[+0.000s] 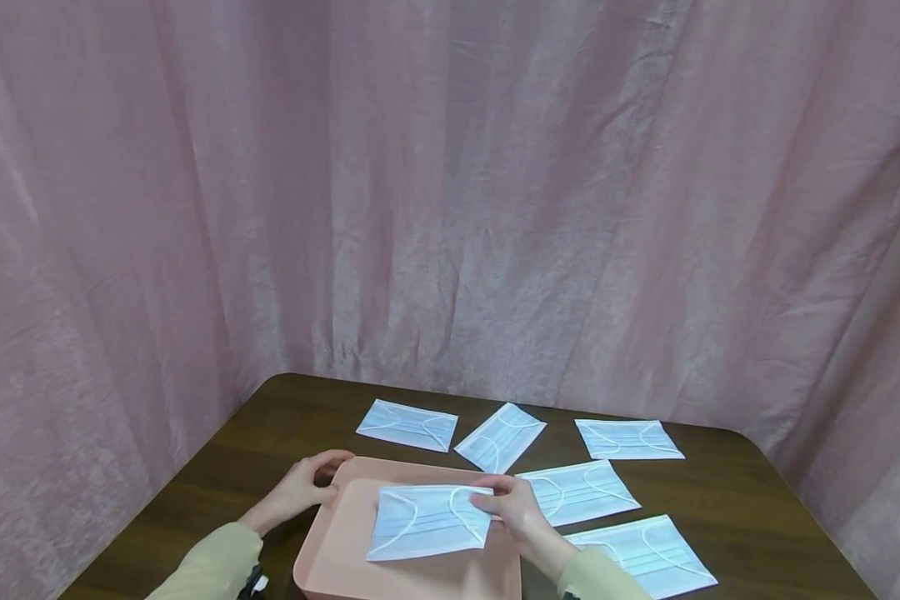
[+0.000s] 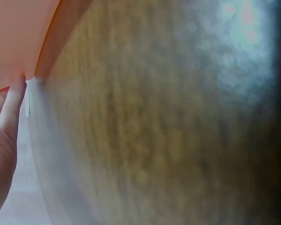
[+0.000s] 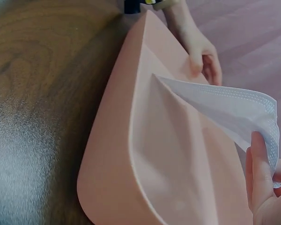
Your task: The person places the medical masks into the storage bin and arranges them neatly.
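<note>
A shallow pink plastic bin (image 1: 335, 546) with rounded corners stands at the near side of the table. My left hand (image 1: 300, 490) holds its far left corner, fingers around the outside and thumb at the left side. Over the bin's opening is a light blue face mask (image 1: 426, 523) with white ear loops, pinched at its right end by my right hand (image 1: 521, 510). In the right wrist view the mask (image 3: 239, 108) slants over the bin, its pale side showing between thumb and fingers.
Several more masks lie flat: one at the back left (image 1: 408, 425), one turned diagonally (image 1: 501, 437), one at the back right (image 1: 630, 439), and two right of the bin, the nearer one (image 1: 656, 558) partly behind my right arm. A pink curtain (image 1: 450, 208) hangs behind the brown table (image 1: 750, 517).
</note>
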{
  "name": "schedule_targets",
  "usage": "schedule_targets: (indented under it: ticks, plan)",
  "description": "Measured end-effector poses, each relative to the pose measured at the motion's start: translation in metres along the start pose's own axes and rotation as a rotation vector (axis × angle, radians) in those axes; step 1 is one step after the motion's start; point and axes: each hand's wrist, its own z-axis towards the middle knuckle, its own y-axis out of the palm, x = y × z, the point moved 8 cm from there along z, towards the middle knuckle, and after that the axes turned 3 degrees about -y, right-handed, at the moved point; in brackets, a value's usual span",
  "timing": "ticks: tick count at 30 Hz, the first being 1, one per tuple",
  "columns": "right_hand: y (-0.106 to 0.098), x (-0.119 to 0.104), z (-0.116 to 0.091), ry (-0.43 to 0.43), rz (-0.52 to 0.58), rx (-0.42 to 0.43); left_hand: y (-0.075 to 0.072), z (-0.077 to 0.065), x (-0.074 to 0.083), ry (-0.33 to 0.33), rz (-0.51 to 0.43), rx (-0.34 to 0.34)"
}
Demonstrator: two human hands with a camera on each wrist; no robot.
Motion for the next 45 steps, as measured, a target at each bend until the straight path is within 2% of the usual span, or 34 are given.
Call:
schedule_targets:
  ticks: [4, 7, 11, 13, 17, 19, 22, 26, 29, 37, 45]
  plan:
    - [0.007, 0.004, 0.004, -0.033, -0.039, 0.012, 0.0, -0.001, 0.002, -0.012, -0.009, -0.005]
    - [0.011, 0.009, 0.007, -0.037, -0.084, 0.026, -0.001, -0.003, 0.017, -0.026, -0.028, -0.013]
    - [0.016, 0.012, 0.01, -0.042, -0.151, 0.055, -0.001, -0.006, 0.035, -0.012, -0.041, -0.02]
    - [0.018, 0.014, 0.011, -0.043, -0.191, 0.071, 0.0, -0.005, 0.029, 0.0, -0.04, -0.017]
    - [0.023, 0.021, 0.012, -0.004, -0.294, 0.096, 0.002, -0.001, 0.006, 0.002, -0.032, -0.009]
    - [0.027, 0.025, 0.012, 0.016, -0.303, 0.095, 0.002, 0.0, 0.0, 0.005, -0.026, -0.01]
    - [0.032, 0.029, 0.014, 0.013, -0.293, 0.086, 0.003, -0.001, 0.002, 0.011, -0.024, -0.013]
    - [0.035, 0.032, 0.017, -0.004, -0.282, 0.082, 0.001, -0.003, 0.016, 0.018, -0.035, -0.018]
    - [0.034, 0.032, 0.019, -0.01, -0.315, 0.09, 0.001, -0.004, 0.021, 0.015, -0.054, -0.022]
    - [0.029, 0.034, 0.021, -0.015, -0.417, 0.126, 0.001, 0.0, 0.0, 0.003, -0.031, -0.02]
    - [0.028, 0.032, 0.022, -0.032, -0.488, 0.136, 0.002, 0.001, -0.006, -0.019, -0.025, -0.015]
